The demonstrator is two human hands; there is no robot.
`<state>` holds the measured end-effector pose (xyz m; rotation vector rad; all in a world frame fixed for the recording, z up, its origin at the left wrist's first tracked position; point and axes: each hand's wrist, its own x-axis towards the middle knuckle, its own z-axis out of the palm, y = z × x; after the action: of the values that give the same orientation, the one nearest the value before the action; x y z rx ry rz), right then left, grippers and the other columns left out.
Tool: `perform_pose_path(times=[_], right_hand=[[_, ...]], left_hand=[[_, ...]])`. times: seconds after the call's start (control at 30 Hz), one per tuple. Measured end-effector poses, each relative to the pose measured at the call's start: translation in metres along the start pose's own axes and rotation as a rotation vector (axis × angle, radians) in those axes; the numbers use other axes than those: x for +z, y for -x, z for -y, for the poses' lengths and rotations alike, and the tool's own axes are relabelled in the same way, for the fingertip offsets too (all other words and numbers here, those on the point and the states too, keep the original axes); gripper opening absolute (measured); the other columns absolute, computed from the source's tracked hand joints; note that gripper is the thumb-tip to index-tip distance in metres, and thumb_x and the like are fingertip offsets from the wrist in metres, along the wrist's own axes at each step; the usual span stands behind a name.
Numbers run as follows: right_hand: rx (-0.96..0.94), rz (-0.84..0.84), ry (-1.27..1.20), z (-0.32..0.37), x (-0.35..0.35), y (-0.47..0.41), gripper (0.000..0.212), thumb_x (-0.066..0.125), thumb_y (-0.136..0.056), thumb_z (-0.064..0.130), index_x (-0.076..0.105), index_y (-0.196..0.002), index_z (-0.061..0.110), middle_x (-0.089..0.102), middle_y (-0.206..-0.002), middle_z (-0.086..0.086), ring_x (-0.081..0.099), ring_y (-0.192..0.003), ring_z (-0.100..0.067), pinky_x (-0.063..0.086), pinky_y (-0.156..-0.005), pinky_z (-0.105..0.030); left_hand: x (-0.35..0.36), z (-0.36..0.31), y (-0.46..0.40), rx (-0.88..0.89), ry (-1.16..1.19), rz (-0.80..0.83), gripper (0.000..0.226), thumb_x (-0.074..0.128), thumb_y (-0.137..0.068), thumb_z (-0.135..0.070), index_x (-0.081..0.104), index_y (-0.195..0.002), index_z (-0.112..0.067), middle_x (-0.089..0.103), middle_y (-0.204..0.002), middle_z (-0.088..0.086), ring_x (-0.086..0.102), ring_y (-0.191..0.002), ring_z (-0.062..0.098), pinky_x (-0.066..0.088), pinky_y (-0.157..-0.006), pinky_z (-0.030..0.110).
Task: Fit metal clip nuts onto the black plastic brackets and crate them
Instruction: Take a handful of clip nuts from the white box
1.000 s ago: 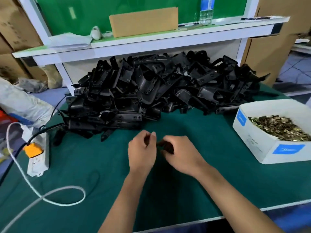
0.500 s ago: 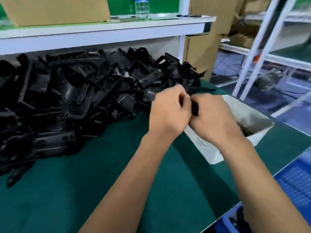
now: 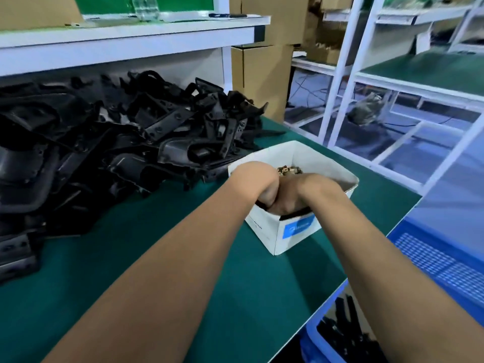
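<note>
Both hands are down in the white box of clip nuts near the surface's right edge, so the step looks like fetching a nut. The left hand and right hand press together, fingers hidden; I cannot tell what either holds. Brackets lie heaped along the back edge; next a nut must be fitted

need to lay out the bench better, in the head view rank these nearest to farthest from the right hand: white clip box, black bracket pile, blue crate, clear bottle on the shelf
1. white clip box: the right hand reaches into it.
2. blue crate: off the bench edge, to the right.
3. black bracket pile: to the left; too close to call against the crate.
4. clear bottle: top left, on the shelf.
</note>
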<state>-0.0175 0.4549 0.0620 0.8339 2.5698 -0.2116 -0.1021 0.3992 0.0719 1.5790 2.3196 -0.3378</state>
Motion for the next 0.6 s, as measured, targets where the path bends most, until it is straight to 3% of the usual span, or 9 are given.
perform_pose_path(times=[0.07,0.13,0.27,0.4,0.47,0.6], right_hand=[[-0.027,0.027,0.0,-0.001,0.002,-0.006,0.052,0.067,-0.087,0.054,0.063,-0.127,0.022,0.066,-0.123,0.0,0.062,-0.119,-0.029,0.048,-0.1,-0.036],[-0.034,0.006,0.017,-0.001,0.005,-0.011,0.032,0.066,-0.088,0.052,0.063,-0.104,0.025,0.062,-0.097,0.004,0.062,-0.1,-0.027,0.048,-0.087,-0.033],[-0.054,-0.081,0.097,0.002,0.014,-0.02,0.031,0.062,-0.092,0.05,0.052,-0.076,0.026,0.058,-0.08,0.004,0.059,-0.082,-0.024,0.044,-0.075,-0.032],[-0.053,-0.145,0.003,-0.004,0.013,-0.016,0.028,0.068,-0.087,0.036,0.051,-0.068,0.024,0.053,-0.065,0.006,0.049,-0.057,-0.014,0.036,-0.051,-0.028],[-0.053,-0.185,-0.08,-0.01,0.009,-0.012,0.021,0.068,-0.082,0.03,0.054,-0.067,0.023,0.055,-0.064,0.006,0.051,-0.058,-0.016,0.035,-0.05,-0.028],[-0.024,-0.352,-0.126,-0.019,0.003,-0.009,0.024,0.074,-0.079,0.034,0.052,-0.071,0.026,0.055,-0.07,0.004,0.053,-0.062,-0.014,0.036,-0.054,-0.03]], left_hand=[[0.006,0.004,-0.003,0.005,0.016,-0.051,0.04,0.07,-0.089,-0.017,0.06,-0.127,-0.01,0.067,-0.106,0.008,0.062,-0.089,0.03,0.046,-0.072,0.032],[0.009,0.008,-0.006,0.027,0.033,-0.076,0.041,0.069,-0.09,-0.018,0.054,-0.128,-0.01,0.067,-0.106,0.01,0.061,-0.089,0.031,0.041,-0.063,0.03],[0.019,0.016,-0.008,0.067,0.045,-0.141,0.03,0.067,-0.09,-0.024,0.046,-0.11,-0.016,0.059,-0.093,0.005,0.056,-0.083,0.029,0.036,-0.056,0.033],[0.02,0.018,-0.008,0.088,0.142,-0.139,0.008,0.06,-0.092,-0.015,0.062,-0.096,-0.008,0.064,-0.083,0.007,0.058,-0.078,0.03,0.039,-0.057,0.031],[0.018,0.017,-0.007,0.089,0.185,-0.178,0.008,0.058,-0.093,-0.012,0.06,-0.086,-0.01,0.06,-0.079,0.006,0.057,-0.077,0.029,0.038,-0.056,0.031],[0.015,0.016,-0.006,0.064,0.266,-0.306,0.01,0.058,-0.097,-0.016,0.05,-0.093,-0.012,0.055,-0.087,0.005,0.056,-0.084,0.028,0.037,-0.061,0.034]])
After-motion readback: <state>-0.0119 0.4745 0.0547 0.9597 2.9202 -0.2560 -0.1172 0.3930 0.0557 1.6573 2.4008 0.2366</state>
